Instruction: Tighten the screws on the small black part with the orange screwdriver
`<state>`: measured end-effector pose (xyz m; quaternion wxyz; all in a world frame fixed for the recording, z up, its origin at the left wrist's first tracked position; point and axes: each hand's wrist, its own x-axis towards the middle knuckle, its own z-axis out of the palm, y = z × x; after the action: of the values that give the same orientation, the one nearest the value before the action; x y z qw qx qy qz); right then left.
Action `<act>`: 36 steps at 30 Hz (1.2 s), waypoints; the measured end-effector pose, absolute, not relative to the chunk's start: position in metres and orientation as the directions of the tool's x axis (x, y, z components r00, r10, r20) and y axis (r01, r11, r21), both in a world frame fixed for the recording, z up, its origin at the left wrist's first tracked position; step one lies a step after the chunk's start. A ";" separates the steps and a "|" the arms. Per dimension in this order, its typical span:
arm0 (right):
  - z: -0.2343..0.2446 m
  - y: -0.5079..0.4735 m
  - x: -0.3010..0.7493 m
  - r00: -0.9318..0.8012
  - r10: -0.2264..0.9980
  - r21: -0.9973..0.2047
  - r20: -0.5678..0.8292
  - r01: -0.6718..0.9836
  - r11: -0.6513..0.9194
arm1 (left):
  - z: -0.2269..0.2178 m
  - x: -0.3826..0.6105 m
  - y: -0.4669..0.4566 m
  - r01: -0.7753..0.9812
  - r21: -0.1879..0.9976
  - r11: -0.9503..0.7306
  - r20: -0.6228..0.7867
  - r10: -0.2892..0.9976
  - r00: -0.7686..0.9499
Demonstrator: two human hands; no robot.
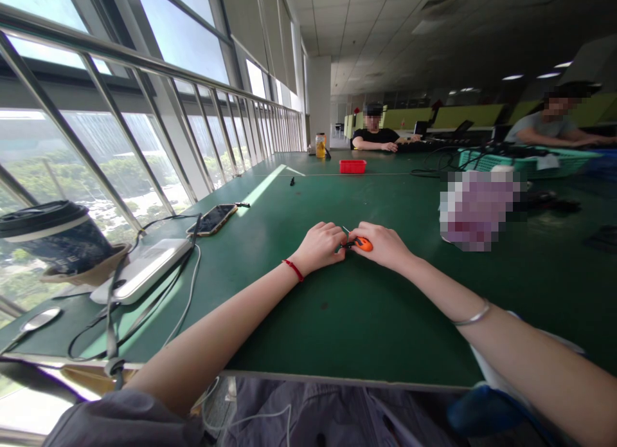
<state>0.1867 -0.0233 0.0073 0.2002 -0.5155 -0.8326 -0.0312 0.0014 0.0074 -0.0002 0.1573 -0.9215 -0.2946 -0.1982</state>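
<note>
Above the middle of the green table, my left hand [322,244] and my right hand [380,242] meet almost fingertip to fingertip. Closed fingers of my right hand grip an orange-handled tool [363,244] with dark patches; its exact kind is hard to tell. A thin bright tip shows between the hands, near my right fingers. My left thumb and fingers are pinched on a small black part [346,245] beside the tool's orange end. Most of that part is hidden by the fingers.
A phone [212,220], a white device [144,270] with cables and a dark cup [58,238] stand left by the railing. Farther back are a red bin [353,166], a jar [321,145] and a green basket [530,163]. A blurred pinkish object [482,209] lies right. Two people sit beyond.
</note>
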 end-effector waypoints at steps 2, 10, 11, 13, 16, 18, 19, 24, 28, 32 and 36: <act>0.008 -0.025 0.186 -0.393 0.844 -0.143 0.365 0.872 0.468 | 0.002 0.001 0.007 0.594 -0.200 -0.779 0.446 0.467 0.763; 0.011 -0.028 0.184 -0.468 0.800 -0.125 0.374 0.830 0.544 | 0.019 -0.006 0.007 0.519 -0.146 -0.842 0.368 0.440 0.819; 0.011 -0.028 0.184 -0.477 0.790 -0.124 0.386 0.821 0.557 | 0.021 -0.007 0.006 0.519 -0.151 -0.841 0.367 0.440 0.820; 0.011 -0.028 0.184 -0.482 0.771 -0.116 0.416 0.813 0.571 | 0.024 -0.008 0.005 0.530 -0.172 -0.831 0.367 0.445 0.817; 0.011 -0.029 0.184 -0.475 0.760 -0.101 0.444 0.816 0.569 | 0.027 -0.007 0.002 0.537 -0.219 -0.815 0.359 0.444 0.821; 0.011 -0.029 0.184 -0.469 0.767 -0.103 0.438 0.821 0.561 | 0.028 -0.006 0.000 0.534 -0.251 -0.807 0.339 0.443 0.830; 0.011 -0.029 0.183 -0.464 0.774 -0.108 0.431 0.825 0.555 | 0.028 -0.005 0.000 0.533 -0.265 -0.804 0.329 0.444 0.833; 0.010 -0.028 0.183 -0.456 0.797 -0.115 0.396 0.837 0.535 | 0.027 -0.003 -0.003 0.539 -0.293 -0.790 0.307 0.455 0.836; 0.010 -0.027 0.184 -0.451 0.809 -0.122 0.377 0.842 0.526 | 0.023 -0.002 -0.004 0.571 -0.255 -0.780 0.331 0.484 0.810; 0.012 -0.028 0.185 -0.443 0.823 -0.134 0.355 0.847 0.514 | 0.018 -0.002 -0.003 0.626 -0.128 -0.769 0.380 0.545 0.748; 0.013 -0.029 0.184 -0.434 0.828 -0.139 0.354 0.851 0.506 | 0.014 -0.002 -0.002 0.666 0.020 -0.746 0.399 0.617 0.679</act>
<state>0.1844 -0.0290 0.0129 0.1917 -0.4962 -0.8462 -0.0303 -0.0021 -0.0016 0.0135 0.0637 -0.9140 -0.3508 -0.1938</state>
